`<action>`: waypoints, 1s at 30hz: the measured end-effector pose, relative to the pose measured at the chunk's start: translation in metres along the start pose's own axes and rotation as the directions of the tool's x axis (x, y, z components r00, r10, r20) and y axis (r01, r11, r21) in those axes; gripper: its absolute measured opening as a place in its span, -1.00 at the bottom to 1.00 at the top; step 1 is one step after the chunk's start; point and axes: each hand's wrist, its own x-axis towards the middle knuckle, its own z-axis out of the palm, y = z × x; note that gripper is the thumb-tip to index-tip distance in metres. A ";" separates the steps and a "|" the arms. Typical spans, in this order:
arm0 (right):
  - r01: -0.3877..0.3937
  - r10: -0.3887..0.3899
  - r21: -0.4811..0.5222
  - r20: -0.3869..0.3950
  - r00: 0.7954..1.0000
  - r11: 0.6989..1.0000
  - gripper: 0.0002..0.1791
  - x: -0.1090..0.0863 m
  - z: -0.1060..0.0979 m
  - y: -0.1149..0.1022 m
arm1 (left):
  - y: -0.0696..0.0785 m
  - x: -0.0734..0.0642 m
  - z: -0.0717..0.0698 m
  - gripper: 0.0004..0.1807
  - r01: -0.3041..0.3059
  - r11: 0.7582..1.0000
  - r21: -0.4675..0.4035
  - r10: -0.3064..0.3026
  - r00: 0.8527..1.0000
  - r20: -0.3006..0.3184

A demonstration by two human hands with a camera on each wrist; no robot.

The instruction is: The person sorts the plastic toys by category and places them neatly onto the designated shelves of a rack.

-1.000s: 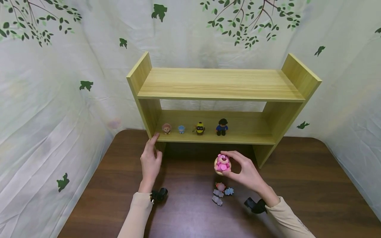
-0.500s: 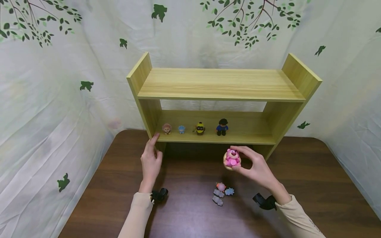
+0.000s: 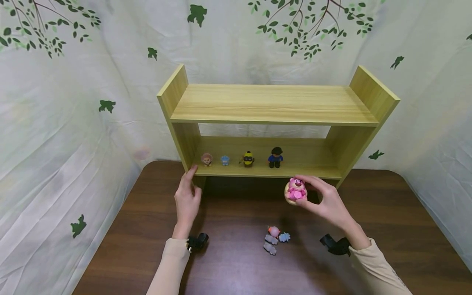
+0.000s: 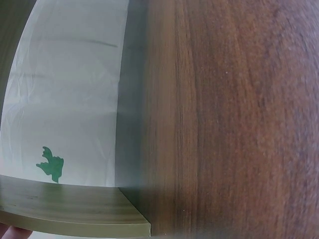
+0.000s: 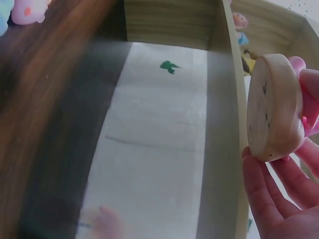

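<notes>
My right hand (image 3: 330,203) pinches a pink bear figurine (image 3: 297,190) between thumb and fingers, in front of the middle board's right half. The bear sits against a round cream-coloured base, whose flat underside (image 5: 261,109) faces the right wrist camera. At the left end of the wooden shelf (image 3: 273,104), my left hand (image 3: 187,200) touches the side panel with its fingers extended. A fingertip (image 4: 15,233) shows beside the panel's edge in the left wrist view. Along the middle board stand a pink-haired figure (image 3: 207,159), a small blue figure (image 3: 225,160), a yellow goggled figure (image 3: 248,159) and a blue-shirted figure (image 3: 275,157).
On the brown table (image 3: 236,270) lies a small group: a pink toy (image 3: 274,231), a light blue toy (image 3: 284,237) and two grey pieces (image 3: 270,248). A white cloth with printed leaves (image 3: 92,143) hangs behind and around the table.
My right hand has carried the pink bear figurine to the right and up, closer to the middle board's front edge. The left hand has stayed at the side panel.
</notes>
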 end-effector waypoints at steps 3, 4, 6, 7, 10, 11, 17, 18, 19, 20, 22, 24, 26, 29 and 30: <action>-0.007 0.007 -0.001 -0.001 1.000 1.000 -0.35 -0.002 -0.002 0.016 | 0.000 0.000 0.000 -0.15 -0.007 1.000 -0.004 0.007 1.000 -0.007; -0.014 0.014 -0.006 0.000 1.000 1.000 -0.34 -0.002 -0.003 0.021 | 0.000 0.000 0.000 -0.16 -0.012 1.000 -0.001 0.012 1.000 -0.010; -0.015 0.015 -0.010 -0.001 1.000 1.000 -0.32 -0.003 -0.004 0.033 | 0.001 0.000 0.000 -0.16 -0.012 1.000 0.000 0.012 1.000 -0.010; -0.018 0.018 -0.013 -0.001 1.000 1.000 -0.32 -0.002 -0.006 0.033 | 0.001 0.000 0.000 -0.17 -0.009 1.000 -0.001 0.009 1.000 -0.007; -0.026 0.026 -0.034 -0.006 1.000 0.999 -0.30 -0.001 -0.009 0.035 | 0.001 0.000 0.000 -0.17 -0.003 1.000 0.000 0.003 1.000 -0.003; -0.028 0.027 -0.036 -0.009 1.000 0.999 -0.30 0.000 -0.009 0.035 | 0.001 0.000 0.000 -0.16 -0.001 1.000 -0.003 0.001 1.000 -0.003; -0.020 0.019 -0.032 -0.027 0.999 0.999 -0.33 0.007 -0.016 0.019 | 0.002 0.000 -0.001 -0.17 0.004 1.000 -0.004 -0.004 1.000 0.000; -0.022 0.021 -0.033 -0.029 0.999 0.999 -0.34 0.009 -0.018 0.015 | 0.002 0.000 -0.001 -0.17 0.007 1.000 -0.004 -0.007 1.000 0.002; -0.024 0.023 -0.033 -0.031 0.999 0.999 -0.36 0.010 -0.019 0.010 | 0.002 0.000 -0.001 -0.16 0.008 1.000 -0.005 -0.008 1.000 0.002; -0.023 0.023 -0.030 -0.032 0.999 0.999 -0.37 0.011 -0.020 0.008 | 0.002 0.000 0.000 -0.16 0.008 1.000 -0.004 -0.008 1.000 0.001; -0.023 0.022 -0.030 -0.035 0.999 0.999 -0.38 0.012 -0.022 0.006 | 0.001 0.000 0.000 -0.16 0.005 1.000 -0.002 -0.005 1.000 -0.003; -0.020 0.019 -0.022 -0.038 0.999 1.000 -0.39 0.014 -0.024 0.007 | 0.001 0.000 0.000 -0.16 0.002 1.000 0.004 -0.002 1.000 -0.005; -0.017 0.017 -0.015 -0.042 0.999 1.000 -0.40 0.015 -0.025 0.008 | 0.001 -0.001 0.001 -0.15 -0.006 1.000 0.010 0.006 1.000 -0.010; -0.030 0.029 -0.023 -0.046 0.999 0.999 -0.41 0.018 -0.026 0.009 | 0.001 -0.001 0.001 -0.14 -0.010 1.000 0.017 0.010 1.000 -0.011; -0.034 0.033 -0.030 -0.045 0.998 0.999 -0.41 0.018 -0.026 0.012 | 0.001 -0.001 0.001 -0.13 -0.011 1.000 0.019 0.011 1.000 -0.013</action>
